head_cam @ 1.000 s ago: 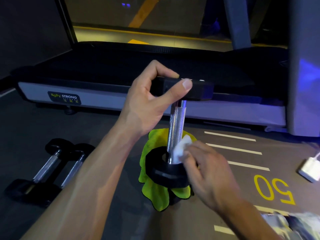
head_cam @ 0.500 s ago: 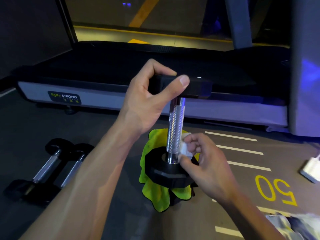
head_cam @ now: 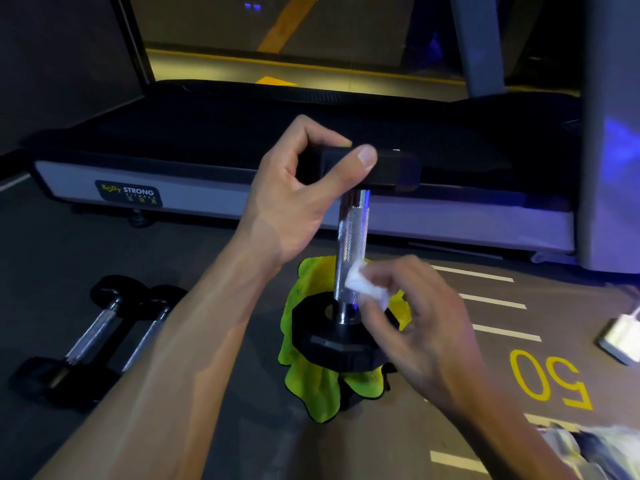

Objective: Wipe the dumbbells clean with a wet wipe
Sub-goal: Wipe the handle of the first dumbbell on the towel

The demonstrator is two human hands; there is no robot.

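A black dumbbell point(head_cam: 351, 237) with a knurled silver handle stands upright on a yellow-green cloth point(head_cam: 311, 386) on the floor. My left hand point(head_cam: 294, 202) grips its upper black head between thumb and fingers. My right hand point(head_cam: 415, 323) pinches a crumpled white wet wipe point(head_cam: 363, 285) against the lower part of the handle, just above the bottom head. Two more black dumbbells point(head_cam: 104, 334) lie side by side on the floor at the left.
A treadmill point(head_cam: 207, 199) with a grey side rail runs across the back, its post at the right. A white charger block point(head_cam: 620, 337) lies at the right edge. A wipe packet point(head_cam: 595, 445) shows blurred at bottom right. Yellow "50" and white lines mark the floor.
My right hand has slid the wipe around and slightly up the lower handle. My left hand keeps the same hold on the top head.
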